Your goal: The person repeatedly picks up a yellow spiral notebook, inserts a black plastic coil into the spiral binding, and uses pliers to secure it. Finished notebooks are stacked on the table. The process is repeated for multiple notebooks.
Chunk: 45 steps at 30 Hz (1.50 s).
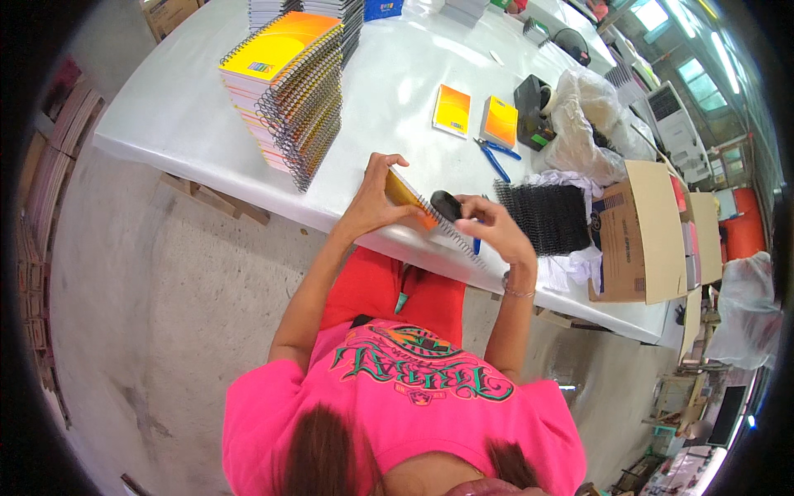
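Note:
My left hand grips a small yellow-orange notebook, standing tilted on its edge by the table's front. A metal spiral coil runs along the notebook's edge and sticks out past its near end. My right hand is closed at that edge, its fingers at a black oval object pressed against the coil. Below the right palm shows a narrow blue piece, mostly hidden by the hand, so its kind is unclear. Blue-handled cutters lie beyond the right hand.
A tall stack of spiral notebooks stands at left. Two small notebooks lie ahead, near a black tape dispenser. Many dark coils lie on white wrapping at right, beside an open cardboard box and a clear plastic bag.

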Tool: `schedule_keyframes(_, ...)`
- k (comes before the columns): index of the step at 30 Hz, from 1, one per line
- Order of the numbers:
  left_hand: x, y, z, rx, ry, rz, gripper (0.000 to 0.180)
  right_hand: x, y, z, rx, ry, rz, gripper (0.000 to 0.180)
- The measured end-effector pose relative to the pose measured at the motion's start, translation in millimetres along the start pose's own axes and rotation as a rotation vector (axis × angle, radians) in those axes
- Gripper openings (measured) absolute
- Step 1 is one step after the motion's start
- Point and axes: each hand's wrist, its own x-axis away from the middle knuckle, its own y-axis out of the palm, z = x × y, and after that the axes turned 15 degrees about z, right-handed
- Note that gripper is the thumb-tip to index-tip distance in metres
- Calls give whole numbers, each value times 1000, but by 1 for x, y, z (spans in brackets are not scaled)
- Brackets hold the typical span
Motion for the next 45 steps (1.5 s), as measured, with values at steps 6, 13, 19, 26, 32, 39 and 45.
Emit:
schedule_keyframes(6,1,-3,1,85,-83,-36,109,1,8,-15,226,-57,17,33)
schedule_keyframes(13,3,-3,4,148,-233,-79,126,-11,10,-28,224,-29,99,31)
schedule_keyframes(19,3,-3,1,153,-242,-129,130,-21,18,-38,326,-102,91,38)
schedule_keyframes(26,0,-2,-1,163,-266,-112,129,-8,25,-51,67,-207,-33,41)
schedule_keyframes(32,0,-4,0,146,-211,-110,127,-37,23,-24,312,-71,170,41)
schedule_keyframes(39,1,-3,-1,117,-214,-111,126,-34,22,-34,142,-80,29,36)
schedule_keyframes(45,3,0,-3,159,-180,-127,122,-30,36,-39,236,-214,2,41)
